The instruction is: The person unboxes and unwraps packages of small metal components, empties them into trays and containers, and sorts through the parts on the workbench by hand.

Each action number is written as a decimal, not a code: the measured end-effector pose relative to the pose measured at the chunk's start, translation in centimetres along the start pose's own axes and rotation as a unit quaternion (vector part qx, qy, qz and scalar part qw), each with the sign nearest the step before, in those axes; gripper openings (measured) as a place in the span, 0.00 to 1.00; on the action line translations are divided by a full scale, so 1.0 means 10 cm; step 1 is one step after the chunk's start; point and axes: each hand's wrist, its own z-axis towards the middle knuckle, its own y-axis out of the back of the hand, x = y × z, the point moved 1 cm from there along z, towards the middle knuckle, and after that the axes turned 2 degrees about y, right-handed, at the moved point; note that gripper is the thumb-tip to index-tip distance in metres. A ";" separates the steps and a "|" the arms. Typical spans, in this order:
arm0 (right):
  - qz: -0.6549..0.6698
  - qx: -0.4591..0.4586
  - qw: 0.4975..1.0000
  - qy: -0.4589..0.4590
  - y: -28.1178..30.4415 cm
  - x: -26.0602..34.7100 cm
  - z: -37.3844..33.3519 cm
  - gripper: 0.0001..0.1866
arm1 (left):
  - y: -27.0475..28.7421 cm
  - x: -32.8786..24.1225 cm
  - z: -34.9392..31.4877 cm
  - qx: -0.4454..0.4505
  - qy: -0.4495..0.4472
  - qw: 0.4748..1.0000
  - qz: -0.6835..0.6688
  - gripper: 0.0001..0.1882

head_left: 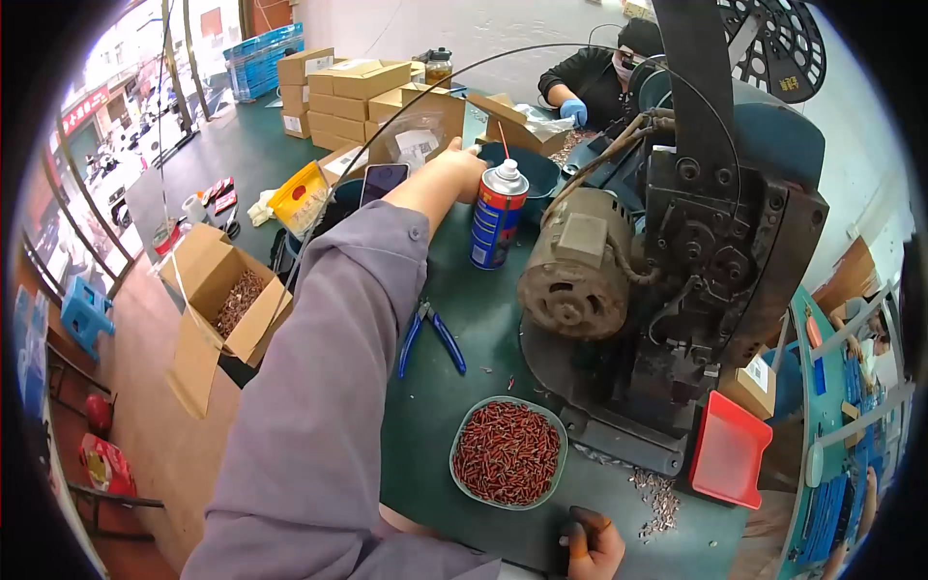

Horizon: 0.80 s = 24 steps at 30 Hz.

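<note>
Holding my left hand out beside the spray can, grip: cannot tell | right hand: fingers loosely curled, hold unclear, near the bowl of red pieces

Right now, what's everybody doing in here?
One person has their left hand stretched across a green table, beside a blue-and-red spray can; I can't tell if it holds anything. Their right hand is near a bowl full of small red pieces. A big dark machine stands on the right. Behind it, a co-worker has a blue-gloved hand showing.
</note>
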 end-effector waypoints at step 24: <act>0.021 0.018 1.000 -0.012 -0.02 -0.08 -0.02 0.11 | 0.09 1.09 -0.29 -0.359 0.312 0.740 -0.475 0.19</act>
